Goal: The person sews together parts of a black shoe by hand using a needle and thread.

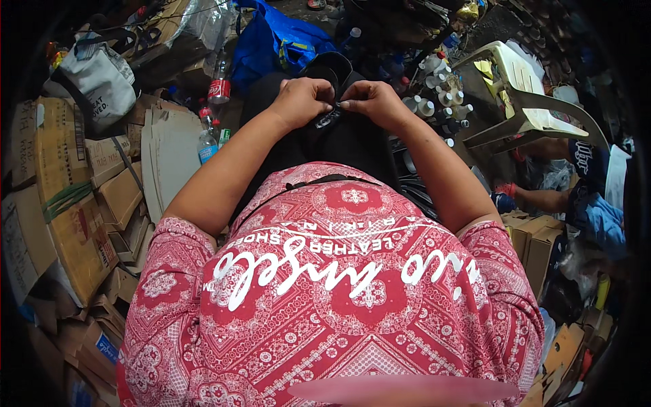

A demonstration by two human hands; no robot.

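Observation:
Both hands meet over my lap, fingertips close together. My left hand (304, 102) is closed, thumb and fingers pinched on a black cap-like item (329, 62) with a rounded edge. My right hand (372, 103) pinches the same item from the other side, its thumb tip close to the left one. Just below the fingertips, a small part of it with whitish marks (328, 120) shows against my black trousers (274, 159). The fingers partly cover the item, and its dark colour blends with the trousers, so its exact kind is hard to make out.
Flattened cardboard boxes (64, 197) pile up on the left. Ahead are a blue bag (271, 41) and a plastic bottle with a red label (220, 85). Several white-capped bottles (441, 95) stand at right, near a pale plastic chair (519, 74). Another person's arm (542, 199) shows at far right.

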